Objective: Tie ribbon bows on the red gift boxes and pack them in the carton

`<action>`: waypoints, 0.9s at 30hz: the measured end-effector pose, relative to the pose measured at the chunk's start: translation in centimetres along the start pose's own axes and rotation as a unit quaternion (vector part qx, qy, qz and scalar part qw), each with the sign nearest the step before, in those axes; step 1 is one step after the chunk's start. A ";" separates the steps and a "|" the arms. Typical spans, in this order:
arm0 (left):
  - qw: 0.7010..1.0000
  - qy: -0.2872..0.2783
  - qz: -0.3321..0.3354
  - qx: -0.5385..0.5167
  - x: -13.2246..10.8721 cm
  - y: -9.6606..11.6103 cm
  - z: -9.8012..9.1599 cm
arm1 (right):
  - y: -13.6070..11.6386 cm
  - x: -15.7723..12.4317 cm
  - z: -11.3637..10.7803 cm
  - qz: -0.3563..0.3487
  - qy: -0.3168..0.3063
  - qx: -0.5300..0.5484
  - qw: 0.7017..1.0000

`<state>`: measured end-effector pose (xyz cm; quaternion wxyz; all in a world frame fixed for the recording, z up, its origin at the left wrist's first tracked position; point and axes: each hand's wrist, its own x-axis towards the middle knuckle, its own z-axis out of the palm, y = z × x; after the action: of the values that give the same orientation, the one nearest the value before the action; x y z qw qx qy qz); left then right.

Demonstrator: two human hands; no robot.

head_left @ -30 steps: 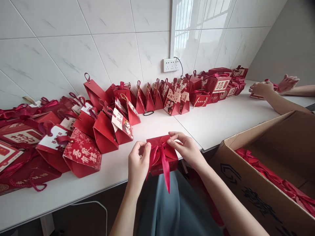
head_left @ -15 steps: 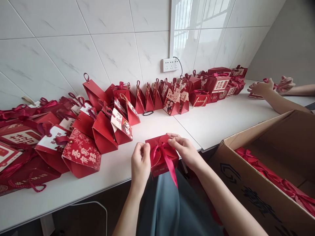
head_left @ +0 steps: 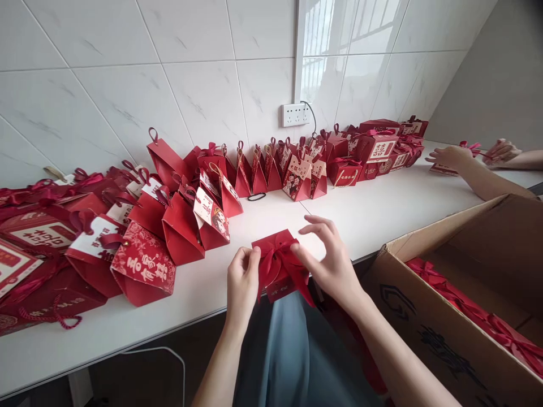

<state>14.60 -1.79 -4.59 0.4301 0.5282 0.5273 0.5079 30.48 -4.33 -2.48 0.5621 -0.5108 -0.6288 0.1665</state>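
A small red box [head_left: 280, 287] with a ribbon bow [head_left: 278, 257] on its top is at the table's front edge, above my lap. My left hand [head_left: 242, 278] pinches at the bow's left side, its thumb and fingers pressed together. At the box's right side my right hand [head_left: 333, 263] has its fingers spread, the thumb tip close to the bow's right loop. Two ribbon tails hang over the box's front, one toward each side.
Many red gift boxes [head_left: 144, 263] line the white table [head_left: 190, 294] along the tiled wall. An open cardboard carton [head_left: 407, 316] at the right holds red ribboned boxes. Another person's hands [head_left: 449, 158] are around a box at the far right. A black loop lies mid-table.
My right hand has let go of the bow and its fingers have spread. The bow looks fuller, with loops out to both sides. The other person's hands have moved slightly apart.
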 end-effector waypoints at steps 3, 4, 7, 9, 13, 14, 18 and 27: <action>0.997 -0.042 -0.032 -0.059 0.4 0.0 -0.5 | -2.3 -1.3 0.4 -0.221 -0.127 -0.126 0.959; 0.995 -0.054 -0.040 -0.074 0.6 0.0 -0.6 | -2.7 -1.8 0.9 -0.262 -0.162 -0.162 0.937; 0.993 -0.067 -0.035 -0.087 1.0 0.0 -0.9 | -2.4 -2.9 2.7 -0.308 -0.152 -0.244 0.907; 0.995 -0.063 -0.017 -0.072 1.2 -0.1 -1.0 | -1.4 -3.3 3.6 -0.326 -0.101 -0.241 0.909; 0.997 -0.051 0.004 -0.050 1.3 -0.5 -0.9 | 0.3 -3.7 3.2 -0.328 -0.026 -0.122 0.936; 0.998 -0.048 0.004 -0.049 1.3 -0.6 -0.8 | 0.5 -3.7 2.9 -0.313 -0.008 -0.082 0.946; 0.999 -0.041 0.012 -0.032 1.6 -0.8 -0.9 | 0.9 -3.8 1.4 -0.284 0.038 0.012 0.958; 0.997 -0.055 0.036 0.044 1.9 0.1 -1.8 | 1.4 -4.7 0.6 -0.392 -0.043 -0.042 0.918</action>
<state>12.65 -0.05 -4.13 0.4158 0.5926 0.5052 0.4698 29.92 -7.40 -6.29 0.5324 -0.2391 -0.8088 -0.0722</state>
